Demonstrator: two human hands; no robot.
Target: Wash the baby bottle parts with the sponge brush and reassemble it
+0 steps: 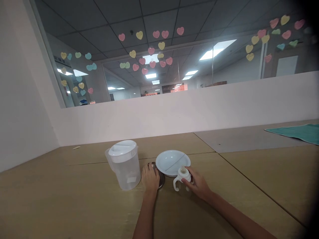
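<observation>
My right hand (pixel 199 184) grips a white baby-bottle-style cup top (pixel 183 174) with curved handles and a clear spout, held at the near right edge of a white bowl (pixel 169 161). A thin pale line crosses the bowl's inside; I cannot tell whether it is a straw or a reflection. Fingers bent, my left hand (pixel 150 177) rests over a dark, shiny round dish (pixel 161 181) and covers much of it. Just left of that hand stands a clear plastic pitcher (pixel 128 172) with a white lid (pixel 123 147).
The wooden table (pixel 87 199) has seams between its panels. A teal cloth (pixel 296 132) lies at the far right, and a small pale scrap (pixel 76 147) at the back left. Behind the table rises a low white wall (pixel 174 116) under a window with heart-shaped notes.
</observation>
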